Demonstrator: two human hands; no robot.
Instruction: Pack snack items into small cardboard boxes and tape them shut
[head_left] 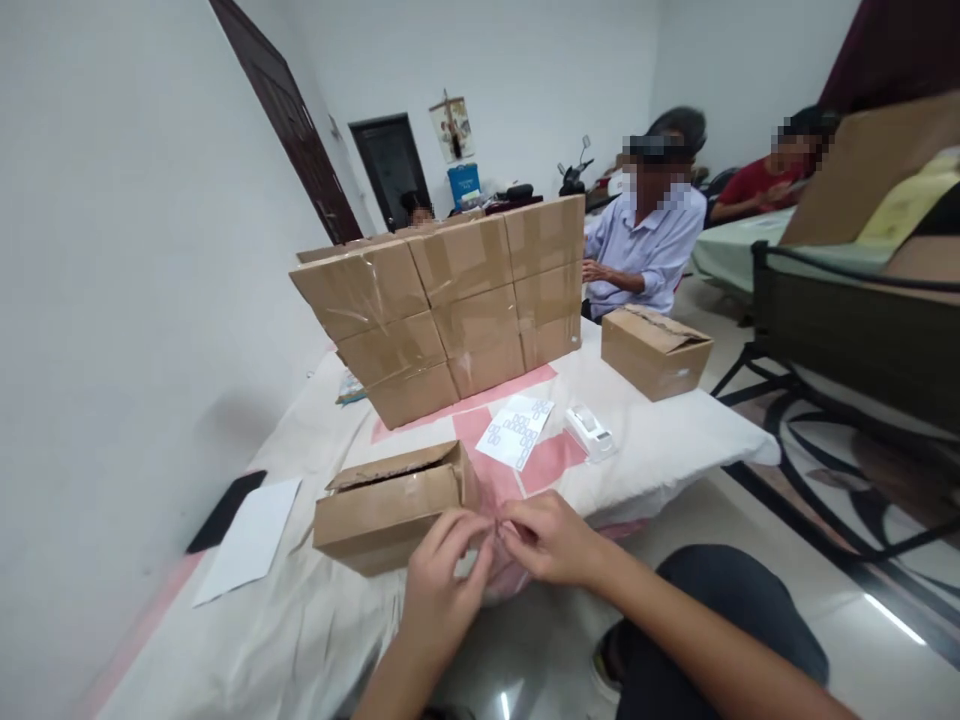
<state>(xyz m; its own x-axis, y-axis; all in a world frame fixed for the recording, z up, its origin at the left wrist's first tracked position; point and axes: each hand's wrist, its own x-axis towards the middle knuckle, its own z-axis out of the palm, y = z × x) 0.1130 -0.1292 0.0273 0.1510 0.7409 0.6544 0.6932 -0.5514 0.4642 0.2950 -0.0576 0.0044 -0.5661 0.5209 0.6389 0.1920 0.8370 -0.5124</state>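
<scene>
Close together at the table's front edge, my left hand (448, 572) and my right hand (553, 538) meet at the fingertips. Each has thumb and fingers pinched. Whatever lies between them is too small or blurred to make out. Just beyond my left hand sits a cardboard box (390, 512) with its top flaps slightly raised. Past my right hand are a sheet of stickers (515, 432) with blue-outlined marks and a white tape dispenser (589, 431), both lying on the pink and white tablecloth (551, 466).
A wall of stacked, taped cardboard boxes (480, 310) stands across the table. Another box (655, 352) rests at the right corner. White paper (251, 540) and a black flat item (225, 512) lie at left. A person in a pale shirt (649, 240) sits beyond.
</scene>
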